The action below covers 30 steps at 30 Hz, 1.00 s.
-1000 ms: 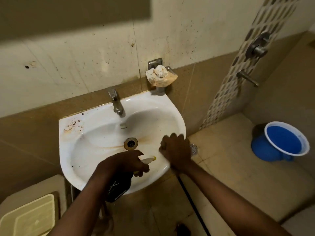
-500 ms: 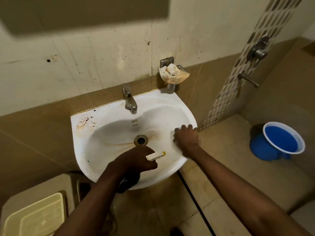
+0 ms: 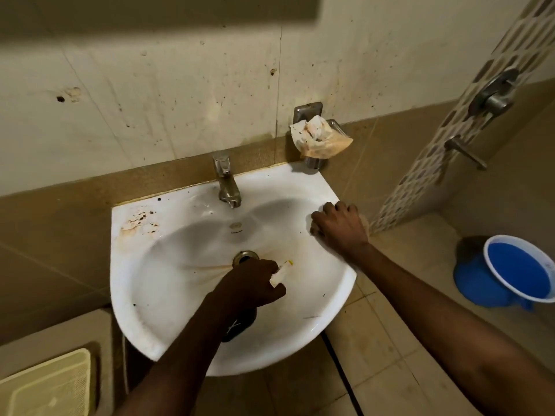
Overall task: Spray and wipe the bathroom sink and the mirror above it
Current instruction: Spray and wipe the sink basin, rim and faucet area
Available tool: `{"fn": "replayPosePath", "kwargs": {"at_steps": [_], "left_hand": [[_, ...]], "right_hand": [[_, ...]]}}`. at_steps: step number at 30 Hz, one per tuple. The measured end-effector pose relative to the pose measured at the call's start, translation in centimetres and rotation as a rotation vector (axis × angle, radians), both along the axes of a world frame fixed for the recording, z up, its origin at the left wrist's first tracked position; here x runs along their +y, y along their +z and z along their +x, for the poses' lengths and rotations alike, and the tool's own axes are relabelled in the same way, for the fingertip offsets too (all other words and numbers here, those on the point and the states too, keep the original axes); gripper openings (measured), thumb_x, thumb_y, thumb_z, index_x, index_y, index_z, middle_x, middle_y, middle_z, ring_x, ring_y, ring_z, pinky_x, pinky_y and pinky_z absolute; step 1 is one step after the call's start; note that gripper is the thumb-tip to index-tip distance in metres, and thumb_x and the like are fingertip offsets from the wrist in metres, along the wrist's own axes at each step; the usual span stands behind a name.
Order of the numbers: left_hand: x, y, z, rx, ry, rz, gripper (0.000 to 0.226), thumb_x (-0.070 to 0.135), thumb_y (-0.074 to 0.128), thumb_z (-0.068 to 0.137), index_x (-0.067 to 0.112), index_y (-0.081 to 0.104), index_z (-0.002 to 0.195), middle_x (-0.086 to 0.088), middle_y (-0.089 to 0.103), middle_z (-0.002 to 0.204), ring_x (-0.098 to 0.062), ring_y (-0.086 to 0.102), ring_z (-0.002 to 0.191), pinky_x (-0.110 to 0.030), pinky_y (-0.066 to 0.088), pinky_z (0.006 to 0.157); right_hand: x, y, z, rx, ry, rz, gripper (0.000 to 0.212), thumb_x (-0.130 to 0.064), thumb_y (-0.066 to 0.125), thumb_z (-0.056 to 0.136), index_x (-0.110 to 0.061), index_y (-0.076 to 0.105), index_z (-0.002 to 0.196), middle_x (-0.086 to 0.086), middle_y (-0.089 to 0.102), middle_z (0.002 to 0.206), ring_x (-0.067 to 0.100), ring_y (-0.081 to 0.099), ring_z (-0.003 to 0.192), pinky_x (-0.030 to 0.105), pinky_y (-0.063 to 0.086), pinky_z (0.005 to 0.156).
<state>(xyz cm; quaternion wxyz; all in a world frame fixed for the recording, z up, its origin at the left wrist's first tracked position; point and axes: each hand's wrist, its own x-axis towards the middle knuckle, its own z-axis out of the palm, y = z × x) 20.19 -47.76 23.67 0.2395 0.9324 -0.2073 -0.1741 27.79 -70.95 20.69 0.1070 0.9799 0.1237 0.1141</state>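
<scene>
The white sink [image 3: 168, 295] hangs on the wall, with brown streaks near its drain [image 3: 244, 257] and rusty stains [image 3: 138, 220] on the back left ledge. My left hand [image 3: 249, 283] hovers over the basin just in front of the drain. It grips a dark spray bottle [image 3: 240, 324] whose white nozzle [image 3: 280, 270] points right. My right hand [image 3: 339, 226] presses on the sink's right rim, fingers curled over what looks like a pale cloth [image 3: 365, 223], mostly hidden. The dark strip at the top is the mirror's lower edge [image 3: 150, 7].
A metal tap [image 3: 225, 181] stands at the sink's back. A crumpled stained rag [image 3: 318, 135] fills the wall soap holder. A blue bucket [image 3: 522, 271] sits on the floor at right, below the shower valve [image 3: 492, 94]. A cream lid [image 3: 45, 385] lies at bottom left.
My right hand has slid along the sink's rim from the front right toward the back right. My left hand with the spray bottle stayed near the drain.
</scene>
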Motion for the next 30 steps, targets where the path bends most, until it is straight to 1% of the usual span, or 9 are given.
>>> {"fn": "replayPosePath", "kwargs": {"at_steps": [6, 10, 12, 16, 20, 23, 26, 27, 30], "left_hand": [[-2.3, -1.1, 2.7, -0.022, 0.105, -0.023, 0.038, 0.047, 0.055, 0.079, 0.011, 0.066, 0.088, -0.008, 0.069, 0.080, -0.025, 0.064, 0.075, -0.033, 0.050, 0.072], [-3.5, -1.9, 3.1, -0.036, 0.175, -0.016, 0.028, 0.044, 0.055, 0.076, 0.017, 0.062, 0.072, 0.005, 0.056, 0.060, -0.019, 0.054, 0.060, -0.031, 0.047, 0.063], [-4.2, -1.8, 3.0, -0.012, 0.169, 0.022, 0.028, 0.044, 0.058, 0.080, 0.017, 0.066, 0.082, 0.000, 0.065, 0.069, -0.021, 0.061, 0.066, -0.032, 0.052, 0.068], [-4.7, -1.4, 2.9, 0.024, 0.141, 0.108, 0.034, 0.041, 0.060, 0.086, 0.013, 0.066, 0.104, -0.006, 0.072, 0.093, -0.023, 0.067, 0.088, -0.031, 0.051, 0.081], [-4.0, -0.4, 2.6, 0.145, 0.141, 0.127, 0.053, 0.052, 0.052, 0.073, 0.011, 0.066, 0.104, -0.007, 0.071, 0.101, -0.025, 0.063, 0.101, -0.032, 0.047, 0.088], [-3.1, 0.6, 2.2, 0.171, 0.105, 0.126, 0.064, 0.059, 0.039, 0.062, 0.011, 0.066, 0.095, -0.008, 0.068, 0.097, -0.024, 0.061, 0.098, -0.031, 0.045, 0.087], [-2.3, 1.8, 1.8, 0.213, 0.049, 0.119, 0.044, 0.058, 0.045, 0.066, 0.019, 0.062, 0.076, 0.003, 0.057, 0.077, -0.022, 0.059, 0.088, -0.033, 0.045, 0.086], [-2.1, 2.2, 1.6, 0.243, 0.017, 0.100, 0.026, 0.051, 0.054, 0.073, 0.026, 0.056, 0.069, 0.009, 0.053, 0.071, -0.020, 0.058, 0.084, -0.032, 0.046, 0.084], [-1.8, 3.3, 0.2, 0.355, -0.045, -0.014, 0.020, 0.026, 0.067, 0.084, 0.022, 0.057, 0.068, 0.008, 0.058, 0.065, -0.016, 0.059, 0.067, -0.028, 0.046, 0.069]], "right_hand": [[-0.4, -0.6, 6.3, 0.030, 0.438, -0.199, 0.014, -0.031, 0.057, 0.087, -0.021, 0.056, 0.095, 0.008, 0.057, 0.091, 0.031, 0.053, 0.075, 0.038, 0.045, 0.058], [-0.3, -1.0, 7.1, 0.053, 0.522, -0.207, 0.013, -0.031, 0.048, 0.092, -0.021, 0.049, 0.100, 0.010, 0.053, 0.093, 0.032, 0.051, 0.077, 0.041, 0.046, 0.060], [-0.4, -0.7, 6.7, 0.037, 0.565, -0.222, 0.010, -0.027, 0.051, 0.091, -0.020, 0.052, 0.097, 0.009, 0.054, 0.091, 0.031, 0.051, 0.076, 0.038, 0.044, 0.060], [0.2, 0.8, 5.2, 0.052, 0.472, -0.203, 0.011, -0.033, 0.067, 0.081, -0.023, 0.063, 0.086, 0.004, 0.062, 0.084, 0.026, 0.057, 0.074, 0.033, 0.043, 0.060], [1.7, 0.9, -1.1, 0.490, 0.266, -0.071, 0.035, -0.046, 0.047, 0.093, -0.021, 0.057, 0.115, 0.008, 0.058, 0.115, 0.030, 0.052, 0.107, 0.043, 0.035, 0.093], [1.7, 1.5, -6.3, 0.637, 0.302, 0.159, 0.031, -0.053, 0.054, 0.086, -0.026, 0.062, 0.101, 0.003, 0.063, 0.099, 0.026, 0.056, 0.094, 0.036, 0.039, 0.087], [2.0, 2.1, -6.4, 0.592, 0.190, 0.153, 0.030, -0.051, 0.052, 0.087, -0.027, 0.061, 0.103, 0.002, 0.061, 0.102, 0.027, 0.054, 0.097, 0.034, 0.038, 0.083], [2.0, 2.0, -5.4, 0.547, 0.082, 0.120, 0.031, -0.049, 0.050, 0.089, -0.027, 0.059, 0.108, 0.004, 0.057, 0.108, 0.030, 0.050, 0.103, 0.039, 0.037, 0.085], [1.8, 1.8, -2.8, 0.353, -0.107, 0.022, 0.021, -0.038, 0.061, 0.086, -0.021, 0.063, 0.098, 0.008, 0.059, 0.100, 0.034, 0.053, 0.094, 0.041, 0.045, 0.076]]}}
